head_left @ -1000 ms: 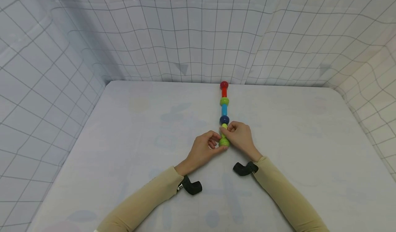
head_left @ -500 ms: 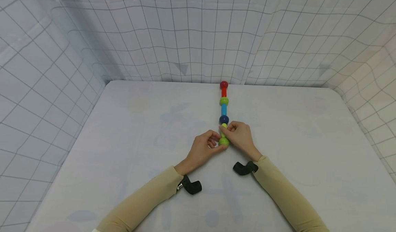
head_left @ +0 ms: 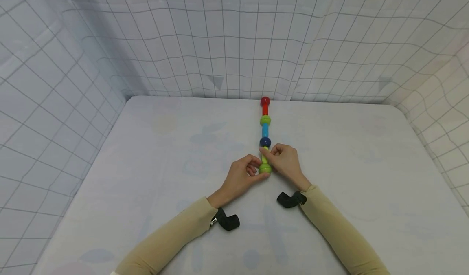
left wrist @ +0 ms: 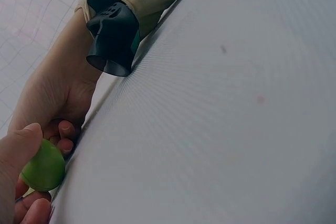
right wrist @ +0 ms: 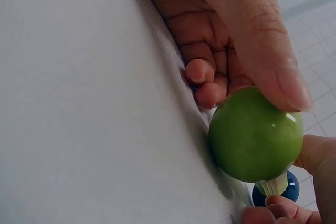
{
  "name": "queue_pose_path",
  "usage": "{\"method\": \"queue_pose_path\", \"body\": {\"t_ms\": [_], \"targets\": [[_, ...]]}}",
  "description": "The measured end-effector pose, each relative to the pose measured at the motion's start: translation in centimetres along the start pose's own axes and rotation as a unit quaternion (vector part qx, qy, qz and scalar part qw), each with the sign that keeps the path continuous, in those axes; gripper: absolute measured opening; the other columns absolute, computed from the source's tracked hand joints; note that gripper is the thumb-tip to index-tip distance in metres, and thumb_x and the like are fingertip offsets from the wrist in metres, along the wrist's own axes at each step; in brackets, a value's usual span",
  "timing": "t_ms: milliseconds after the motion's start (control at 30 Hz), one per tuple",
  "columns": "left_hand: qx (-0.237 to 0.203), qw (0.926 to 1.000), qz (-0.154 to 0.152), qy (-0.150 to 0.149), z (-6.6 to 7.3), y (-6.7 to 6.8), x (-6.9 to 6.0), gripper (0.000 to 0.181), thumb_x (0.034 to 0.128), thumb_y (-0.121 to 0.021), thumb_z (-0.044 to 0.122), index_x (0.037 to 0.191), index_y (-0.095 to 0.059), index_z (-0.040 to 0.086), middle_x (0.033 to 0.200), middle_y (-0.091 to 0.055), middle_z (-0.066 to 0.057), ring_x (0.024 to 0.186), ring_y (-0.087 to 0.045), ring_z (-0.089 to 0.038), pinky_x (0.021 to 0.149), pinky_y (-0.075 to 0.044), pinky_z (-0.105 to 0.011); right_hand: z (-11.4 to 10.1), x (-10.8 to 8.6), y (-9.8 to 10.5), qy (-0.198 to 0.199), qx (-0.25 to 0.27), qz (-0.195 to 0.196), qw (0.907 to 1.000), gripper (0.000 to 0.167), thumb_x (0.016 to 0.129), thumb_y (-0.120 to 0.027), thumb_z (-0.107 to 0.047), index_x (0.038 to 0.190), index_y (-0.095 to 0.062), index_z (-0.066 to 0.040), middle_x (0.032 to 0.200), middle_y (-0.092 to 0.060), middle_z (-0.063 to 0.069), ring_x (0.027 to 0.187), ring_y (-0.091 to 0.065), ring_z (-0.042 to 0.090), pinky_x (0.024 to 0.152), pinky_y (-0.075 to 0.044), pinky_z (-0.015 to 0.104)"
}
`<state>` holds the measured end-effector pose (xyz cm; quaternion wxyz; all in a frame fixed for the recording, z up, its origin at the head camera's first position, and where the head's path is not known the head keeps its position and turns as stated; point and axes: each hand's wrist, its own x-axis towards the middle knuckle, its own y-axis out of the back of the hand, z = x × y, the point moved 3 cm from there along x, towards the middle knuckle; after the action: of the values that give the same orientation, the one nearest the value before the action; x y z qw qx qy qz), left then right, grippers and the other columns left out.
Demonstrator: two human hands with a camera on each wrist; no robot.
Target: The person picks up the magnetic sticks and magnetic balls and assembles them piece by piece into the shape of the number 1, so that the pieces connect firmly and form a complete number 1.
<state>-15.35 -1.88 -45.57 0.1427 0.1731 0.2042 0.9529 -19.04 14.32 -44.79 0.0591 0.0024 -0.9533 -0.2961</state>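
A line of joined toy beads and rods runs away from me on the white table. At its far end is a red ball (head_left: 265, 100) with a red rod, then a green bead (head_left: 265, 120), a light blue rod (head_left: 265, 130) and a dark blue ball (head_left: 265, 142). My left hand (head_left: 239, 179) holds the near green ball (right wrist: 256, 135) between thumb and fingers; its thumb lies across the ball in the right wrist view. My right hand (head_left: 287, 163) pinches the yellow-green rod (head_left: 265, 155) between the green ball and the dark blue one, partly hiding it.
The white table (head_left: 176, 136) carries a faint printed pattern. Behind it hangs a white cloth (head_left: 238, 42) with grid lines, also on both sides. Black wrist mounts (head_left: 228, 222) stick out below both sleeves, close to the table.
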Motion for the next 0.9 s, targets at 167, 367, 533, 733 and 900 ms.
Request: {"method": "queue_pose_path", "body": {"t_ms": [167, 367, 533, 733, 900], "targets": [[-0.002, 1.0000, 0.002, 0.000, -0.15, -0.07, -0.01, 0.031, 0.0791, -0.079, 0.027, 0.098, -0.062, 0.010, 0.082, -0.060, 0.004, 0.067, -0.056, -0.005, 0.062, -0.049, -0.022, 0.09, -0.02, 0.03, -0.007, 0.006, -0.004, 0.9999, 0.046, 0.085, -0.068, -0.047, 0.064, -0.057, -0.008, 0.048, -0.050, 0.001, 0.039, -0.049, 0.016, 0.038, -0.035, 0.025], [-0.007, 1.0000, 0.006, -0.003, -0.23, -0.07, 0.03, 0.032, 0.0790, -0.079, 0.028, 0.098, -0.061, 0.010, 0.081, -0.060, 0.004, 0.067, -0.056, -0.005, 0.062, -0.049, -0.022, 0.05, 0.00, 0.06, -0.015, 0.010, -0.010, 0.9998, 0.048, 0.084, -0.067, -0.050, 0.065, -0.057, -0.007, 0.047, -0.050, 0.000, 0.038, -0.049, 0.015, 0.037, -0.035, 0.026], [-0.009, 0.9999, 0.006, -0.002, -0.24, -0.04, 0.03, 0.033, 0.0780, -0.080, 0.029, 0.098, -0.061, 0.010, 0.081, -0.060, 0.005, 0.067, -0.057, -0.005, 0.062, -0.050, -0.022, 0.07, -0.02, 0.06, -0.017, 0.012, -0.009, 0.9998, 0.048, 0.084, -0.067, -0.050, 0.064, -0.056, -0.008, 0.046, -0.050, 0.001, 0.038, -0.050, 0.016, 0.037, -0.032, 0.025], [-0.020, 0.9998, 0.007, -0.003, -0.27, -0.02, -0.01, 0.033, 0.0779, -0.080, 0.027, 0.098, -0.061, 0.009, 0.080, -0.059, 0.004, 0.067, -0.057, -0.006, 0.062, -0.050, -0.022, 0.25, 0.04, -0.04, -0.019, 0.018, -0.011, 0.9996, 0.047, 0.085, -0.067, -0.049, 0.064, -0.057, -0.007, 0.046, -0.050, 0.003, 0.037, -0.051, 0.019, 0.037, -0.032, 0.025], [-0.023, 0.9997, 0.011, -0.002, -0.26, 0.04, 0.02, 0.033, 0.0777, -0.080, 0.025, 0.098, -0.060, 0.009, 0.080, -0.059, 0.003, 0.067, -0.057, -0.006, 0.062, -0.050, -0.022, 0.33, 0.14, -0.10, -0.020, 0.019, -0.010, 0.9996, 0.047, 0.085, -0.067, -0.049, 0.064, -0.057, -0.008, 0.046, -0.050, 0.003, 0.037, -0.052, 0.019, 0.037, -0.033, 0.025]]}}
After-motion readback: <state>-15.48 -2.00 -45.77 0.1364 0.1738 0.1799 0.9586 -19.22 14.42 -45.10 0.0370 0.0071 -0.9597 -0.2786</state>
